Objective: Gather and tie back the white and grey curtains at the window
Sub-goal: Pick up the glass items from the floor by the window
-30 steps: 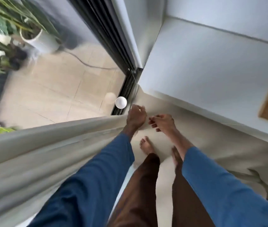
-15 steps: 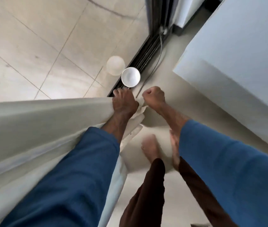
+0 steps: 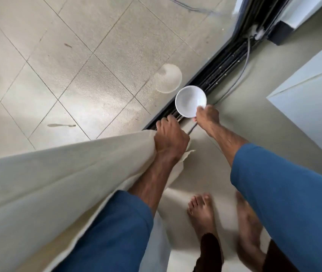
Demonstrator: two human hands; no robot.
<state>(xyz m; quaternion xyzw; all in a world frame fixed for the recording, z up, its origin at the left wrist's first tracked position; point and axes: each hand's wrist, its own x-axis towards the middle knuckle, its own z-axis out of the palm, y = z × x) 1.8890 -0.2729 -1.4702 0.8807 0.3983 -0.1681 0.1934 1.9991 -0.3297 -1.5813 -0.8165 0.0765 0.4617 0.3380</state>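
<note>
The left hand grips the bunched curtain; the right hand pinches an empty white bowl.

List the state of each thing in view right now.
left hand: grips the curtain by its gathered edge.
curtain: bunched, not tied.
right hand: pinches the rim of the white bowl.
white bowl: empty, mouth up, beside the door track; lifted or resting, cannot tell.
</note>
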